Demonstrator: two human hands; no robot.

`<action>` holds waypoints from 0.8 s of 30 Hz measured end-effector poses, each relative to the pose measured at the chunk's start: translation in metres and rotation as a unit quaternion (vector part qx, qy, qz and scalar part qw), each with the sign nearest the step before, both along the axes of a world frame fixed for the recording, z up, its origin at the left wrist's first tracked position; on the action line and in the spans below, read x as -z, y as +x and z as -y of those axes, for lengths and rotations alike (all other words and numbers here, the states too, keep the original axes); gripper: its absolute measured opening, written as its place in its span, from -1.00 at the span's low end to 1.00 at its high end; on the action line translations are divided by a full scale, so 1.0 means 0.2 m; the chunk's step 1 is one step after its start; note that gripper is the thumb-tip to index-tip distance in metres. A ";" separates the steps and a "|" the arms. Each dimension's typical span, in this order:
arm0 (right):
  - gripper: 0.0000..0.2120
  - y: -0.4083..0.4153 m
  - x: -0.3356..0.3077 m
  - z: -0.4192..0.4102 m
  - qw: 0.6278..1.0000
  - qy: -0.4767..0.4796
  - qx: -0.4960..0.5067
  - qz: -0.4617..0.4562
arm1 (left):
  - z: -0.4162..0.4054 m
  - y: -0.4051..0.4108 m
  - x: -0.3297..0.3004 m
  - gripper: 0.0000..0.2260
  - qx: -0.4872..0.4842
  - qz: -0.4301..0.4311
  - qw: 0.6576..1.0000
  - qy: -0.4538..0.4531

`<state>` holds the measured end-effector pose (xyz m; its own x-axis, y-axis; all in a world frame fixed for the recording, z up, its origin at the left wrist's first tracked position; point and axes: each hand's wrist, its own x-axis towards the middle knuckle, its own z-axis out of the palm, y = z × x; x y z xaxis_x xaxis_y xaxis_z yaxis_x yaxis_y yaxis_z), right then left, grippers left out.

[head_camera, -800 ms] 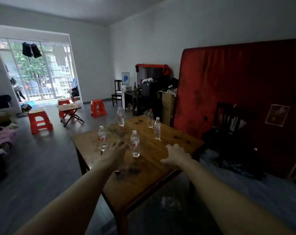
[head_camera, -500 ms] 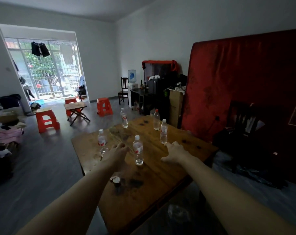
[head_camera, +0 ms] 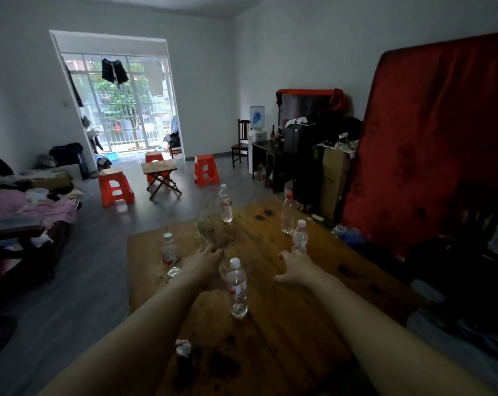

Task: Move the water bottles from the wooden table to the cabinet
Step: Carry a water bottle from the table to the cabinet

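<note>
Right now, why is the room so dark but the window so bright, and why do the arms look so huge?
Head view: daylight floods the balcony door, so it looks washed out, while the wooden table and the red mattress stay dim. The wide-angle lens stretches the forearms near the bottom edge and bends the walls. The left hand looks slightly smeared.

head view: worn on person's head | faces forward and down across wooden table [head_camera: 285, 347] | arms close in foreground | balcony door [head_camera: 122, 104] far | single view
</note>
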<state>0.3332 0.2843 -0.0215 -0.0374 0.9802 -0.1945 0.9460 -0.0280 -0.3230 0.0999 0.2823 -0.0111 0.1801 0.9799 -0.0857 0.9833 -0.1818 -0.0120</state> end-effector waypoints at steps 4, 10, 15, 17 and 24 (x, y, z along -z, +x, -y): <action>-0.28 -0.05 0.07 -0.23 1.000 -0.011 -0.023 0.008 | -0.19 -0.09 0.07 -0.19 -0.056 0.054 0.996 -0.040; -0.26 -0.17 0.16 -0.53 0.999 -0.026 -0.037 0.011 | -0.44 -0.16 0.23 -0.14 -0.064 0.097 0.991 -0.068; -0.27 -0.24 0.19 -0.75 0.999 -0.023 -0.039 0.009 | -0.59 -0.14 0.43 -0.03 -0.069 0.176 0.975 -0.117; -0.26 -0.25 0.21 -0.80 0.999 -0.016 -0.038 0.012 | -0.61 -0.12 0.53 0.00 -0.075 0.204 0.967 -0.133; -0.28 -0.23 0.31 -0.87 0.999 -0.015 -0.041 0.001 | -0.58 -0.04 0.87 -0.12 -0.139 0.480 0.856 -0.135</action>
<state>0.2869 0.4588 -0.0842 -0.1163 0.9675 -0.2247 0.9465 0.0393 -0.3204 0.0927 0.3981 -0.1854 0.0573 0.9643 -0.2585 0.5224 0.1917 0.8309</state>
